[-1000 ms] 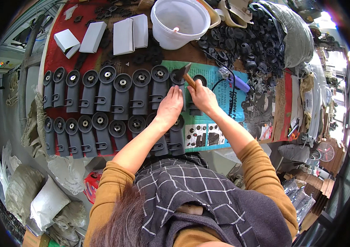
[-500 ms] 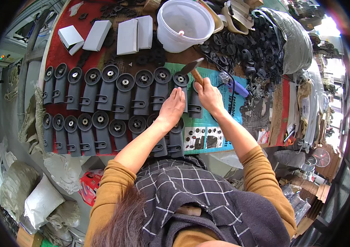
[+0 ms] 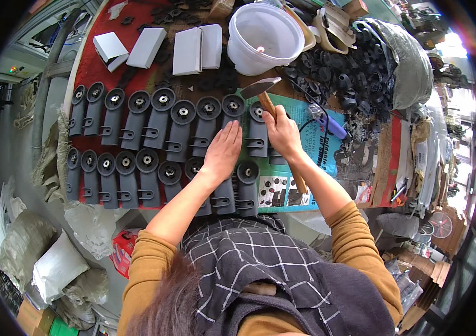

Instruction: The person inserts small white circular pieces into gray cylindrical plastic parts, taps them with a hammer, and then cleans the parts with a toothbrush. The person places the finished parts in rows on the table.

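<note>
My right hand [image 3: 284,134] is closed round the wooden handle of a hammer [image 3: 260,88], whose metal head is held above the upper row of dark grey plastic parts. Stretched out flat, the fingers of my left hand [image 3: 224,148] lie on one grey part [image 3: 233,105] of that row, just below its round cup end. To its right stands another grey part [image 3: 258,129] with a metal insert in its cup, beneath the hammer. A further part is mostly covered by my right hand. My left forearm hides some of the lower row.
White boxes [image 3: 187,51] and a white plastic bucket [image 3: 264,42] stand at the back. Black plastic pieces [image 3: 350,75] are heaped at the back right. A purple-handled tool [image 3: 336,128] lies right of my right hand, on a teal printed sheet [image 3: 327,151].
My left hand has shifted left from one grey part to the neighbouring one. My right hand still grips the hammer, whose handle now tilts differently. The whole view has swung slightly.
</note>
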`<state>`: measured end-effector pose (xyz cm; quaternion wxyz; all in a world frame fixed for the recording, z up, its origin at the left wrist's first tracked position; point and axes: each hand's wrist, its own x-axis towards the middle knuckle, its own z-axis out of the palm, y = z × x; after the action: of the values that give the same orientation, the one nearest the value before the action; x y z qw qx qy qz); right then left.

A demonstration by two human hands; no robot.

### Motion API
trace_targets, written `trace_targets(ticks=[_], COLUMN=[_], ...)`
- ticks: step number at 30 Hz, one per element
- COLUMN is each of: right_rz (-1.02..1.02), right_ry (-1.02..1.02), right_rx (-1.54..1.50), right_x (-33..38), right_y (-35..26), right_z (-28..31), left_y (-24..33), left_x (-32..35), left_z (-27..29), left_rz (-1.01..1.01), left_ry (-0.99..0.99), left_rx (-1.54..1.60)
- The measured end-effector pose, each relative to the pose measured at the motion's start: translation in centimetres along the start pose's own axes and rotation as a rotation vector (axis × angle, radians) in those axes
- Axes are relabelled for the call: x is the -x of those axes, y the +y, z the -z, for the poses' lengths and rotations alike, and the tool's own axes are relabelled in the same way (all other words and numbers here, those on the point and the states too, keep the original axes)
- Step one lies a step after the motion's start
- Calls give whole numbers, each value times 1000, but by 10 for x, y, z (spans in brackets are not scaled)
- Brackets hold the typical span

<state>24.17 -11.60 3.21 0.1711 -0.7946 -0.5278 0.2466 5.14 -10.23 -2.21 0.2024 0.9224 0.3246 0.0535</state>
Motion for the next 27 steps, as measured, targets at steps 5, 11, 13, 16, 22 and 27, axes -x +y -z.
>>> trace_targets(ticks=[5,11,13,16,22,27], right_rz=[85,41,10,68,-2,25], right_ry=[-190,-57,-108,-123,-33,-54], right_rx=[178,76,92,184,73,36], right_x=[-13,-9,-9,-14,-9,-3], right_y=[-10,-9,-8,-6,-11,-25], right_z=[-20,-18,-17,-16,-3,6], left_y=[-7,-12,-13,-14,0,-14], left_x=[-5,-5,-3,-3,-30,12], left_z=[-6,-8,-11,-17,-20,11], left_rz=[-46,-83,-55,-50,-72,-77], left_ry=[160,238,190,144,169,291], left_rx=[101,63,135,164,292,197])
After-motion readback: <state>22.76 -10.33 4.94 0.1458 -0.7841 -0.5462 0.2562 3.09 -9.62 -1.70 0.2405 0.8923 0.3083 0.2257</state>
